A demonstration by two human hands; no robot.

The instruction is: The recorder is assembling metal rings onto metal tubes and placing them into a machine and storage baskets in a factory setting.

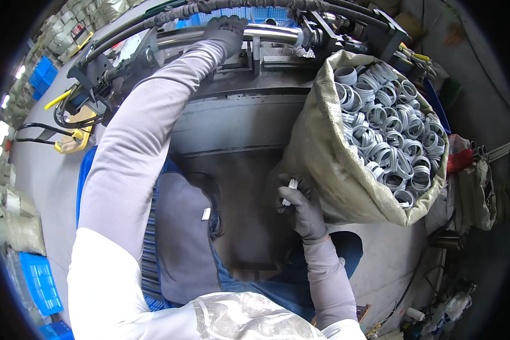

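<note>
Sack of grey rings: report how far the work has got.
Done: nothing finished shows. In hand: the left hand grips the shiny bar on the machine; the right hand holds small white pieces beside the sack. Left: the sack is heaped with grey rings.

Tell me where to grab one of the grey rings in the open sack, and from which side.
Come from above through the sack's open mouth. The grey rings lie heaped loose, many with a rim showing. Probably pinch the exposed rim of a top ring, one finger inside its hole. The right hand is closest, beside the sack.
</note>
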